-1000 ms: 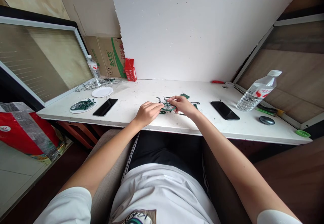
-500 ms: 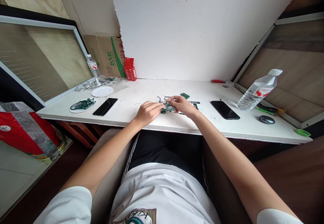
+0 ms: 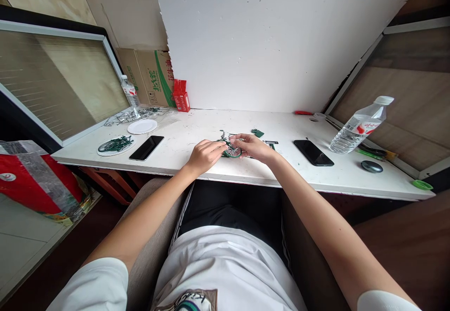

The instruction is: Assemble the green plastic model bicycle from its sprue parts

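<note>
A small green model bicycle [image 3: 232, 152], with a spoked wheel facing up towards me, is between my two hands near the table's front edge. My left hand [image 3: 208, 154] has its fingers closed on the bicycle's left side. From the right, my right hand [image 3: 251, 146] pinches it, thumb and index finger close to the top of the wheel. Handlebar-like parts stick out above the fingers. Part of the bicycle is hidden behind both hands. Just beyond my right hand lie a flat dark green piece [image 3: 258, 132] and a dark frame-shaped part [image 3: 271, 143].
On the white table [image 3: 197, 123] are a plate of green parts [image 3: 116, 145], a white plate [image 3: 142, 126], two phones [image 3: 146, 147], a water bottle [image 3: 358, 125] at right and a dark mouse-like object [image 3: 371, 166]. A cardboard box [image 3: 151, 76] and white board [image 3: 281, 48] stand behind.
The bicycle has been tilted between my hands, so its wheel and handlebar parts show more upright. My right fingers have shifted slightly left along it. My left hand stays nearly in place.
</note>
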The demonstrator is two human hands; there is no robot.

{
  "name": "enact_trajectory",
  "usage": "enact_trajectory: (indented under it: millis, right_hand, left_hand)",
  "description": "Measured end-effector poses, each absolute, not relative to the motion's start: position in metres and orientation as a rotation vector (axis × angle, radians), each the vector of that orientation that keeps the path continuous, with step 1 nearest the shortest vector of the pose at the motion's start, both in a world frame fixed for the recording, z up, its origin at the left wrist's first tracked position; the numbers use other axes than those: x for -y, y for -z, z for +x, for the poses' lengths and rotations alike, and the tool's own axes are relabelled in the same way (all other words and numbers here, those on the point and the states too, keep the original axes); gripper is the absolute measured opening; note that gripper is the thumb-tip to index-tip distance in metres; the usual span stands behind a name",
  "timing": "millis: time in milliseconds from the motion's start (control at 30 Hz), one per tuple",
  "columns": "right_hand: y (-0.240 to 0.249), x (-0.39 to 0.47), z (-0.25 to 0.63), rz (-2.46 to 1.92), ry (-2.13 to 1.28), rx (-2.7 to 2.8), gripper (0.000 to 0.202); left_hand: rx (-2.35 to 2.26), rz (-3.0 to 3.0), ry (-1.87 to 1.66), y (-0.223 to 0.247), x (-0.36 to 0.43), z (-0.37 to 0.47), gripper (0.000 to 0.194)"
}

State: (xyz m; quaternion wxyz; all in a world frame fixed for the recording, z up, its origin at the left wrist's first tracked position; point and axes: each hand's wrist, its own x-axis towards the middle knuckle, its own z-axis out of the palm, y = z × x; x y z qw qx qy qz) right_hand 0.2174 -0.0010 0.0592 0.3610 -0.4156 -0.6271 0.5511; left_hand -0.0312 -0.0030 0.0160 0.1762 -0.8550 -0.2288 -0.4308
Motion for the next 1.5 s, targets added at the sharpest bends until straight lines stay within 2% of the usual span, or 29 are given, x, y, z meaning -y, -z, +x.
enact_trajectory:
  millis: [133, 333, 400, 567, 633, 700, 933, 1000, 1100, 1167, 1367, 1500]
  right_hand:
    - [-0.059, -0.001, 0.220, -1.014, -1.523, 1.609, 0.049]
    - [-0.055, -0.005, 0.221, -1.016, -1.421, 1.669, 0.051]
    - [-0.052, -0.007, 0.221, -1.004, -1.366, 1.699, 0.053]
    - [-0.049, -0.009, 0.221, -0.918, -1.302, 1.786, 0.058]
    - [-0.049, -0.008, 0.221, -0.909, -1.261, 1.826, 0.060]
    - [-0.049, -0.007, 0.221, -0.896, -1.231, 1.861, 0.059]
    - [-0.048, -0.007, 0.219, -0.867, -1.159, 1.891, 0.054]
    - [-0.047, -0.007, 0.219, -0.877, -1.138, 1.902, 0.055]
    - [-0.046, -0.007, 0.217, -0.878, -1.112, 1.904, 0.055]
    - [-0.045, -0.007, 0.216, -0.864, -1.085, 1.903, 0.054]
    - [-0.043, -0.005, 0.210, -0.855, -1.029, 1.895, 0.051]
    - [-0.042, -0.004, 0.206, -0.859, -1.006, 1.861, 0.055]
  left_hand:
    - [0.694, -2.457, 1.223, -0.014, 0.002, -0.031, 0.027]
    - [0.871, -2.541, 1.282, -0.015, 0.005, -0.026, 0.031]
    - [0.973, -2.549, 1.325, -0.019, 0.007, -0.025, 0.043]
    - [1.085, -2.725, 1.511, -0.019, 0.003, -0.032, 0.092]
    - [1.147, -2.848, 1.645, -0.015, -0.002, -0.037, 0.104]
    - [1.256, -2.958, 1.794, -0.011, -0.008, -0.041, 0.107]
    - [1.777, -2.881, 2.674, -0.017, -0.013, -0.042, 0.105]
    - [1.815, -2.879, 2.783, -0.020, -0.012, -0.043, 0.097]
    - [1.813, -3.094, 2.699, -0.021, -0.011, -0.044, 0.065]
    - [1.833, -3.187, 2.607, -0.021, -0.010, -0.044, 0.050]
    - [1.853, -3.286, 2.338, -0.018, -0.007, -0.040, 0.044]
    - [1.842, -3.264, 2.339, -0.017, -0.006, -0.037, 0.044]
